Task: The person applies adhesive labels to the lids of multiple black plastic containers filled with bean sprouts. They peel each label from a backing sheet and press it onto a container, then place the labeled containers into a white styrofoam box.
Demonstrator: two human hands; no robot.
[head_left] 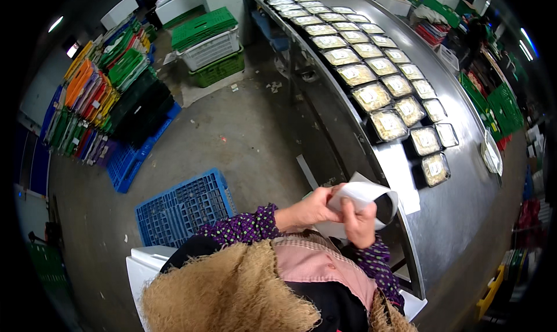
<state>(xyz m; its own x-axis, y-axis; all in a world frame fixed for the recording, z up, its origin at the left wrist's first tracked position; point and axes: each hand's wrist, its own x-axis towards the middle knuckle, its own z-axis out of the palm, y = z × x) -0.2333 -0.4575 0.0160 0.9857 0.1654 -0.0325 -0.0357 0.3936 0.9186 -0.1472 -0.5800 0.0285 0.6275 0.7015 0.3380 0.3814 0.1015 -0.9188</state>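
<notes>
In front of my chest, beside the table edge, both hands hold a curled white paper sheet (pixel 362 194). My left hand (pixel 316 207) is closed on its left side, with the fingertips partly hidden behind the paper. The thumb and fingers of my right hand (pixel 360 223) pinch its near part. The sheet loops round to the right; whether it bears any print does not show. On the steel table (pixel 464 227) to the right stand rows of black trays with clear lids, pale food and white labels; the nearest tray (pixel 435 168) lies just beyond my hands.
White paper (pixel 401 178) lies flat along the table's left edge. A small white basket (pixel 491 153) sits at its right edge. On the floor are a blue pallet (pixel 183 207), stacked folded crates (pixel 96 91) and a green-and-white crate stack (pixel 210 49). A white box (pixel 142 268) is beside me.
</notes>
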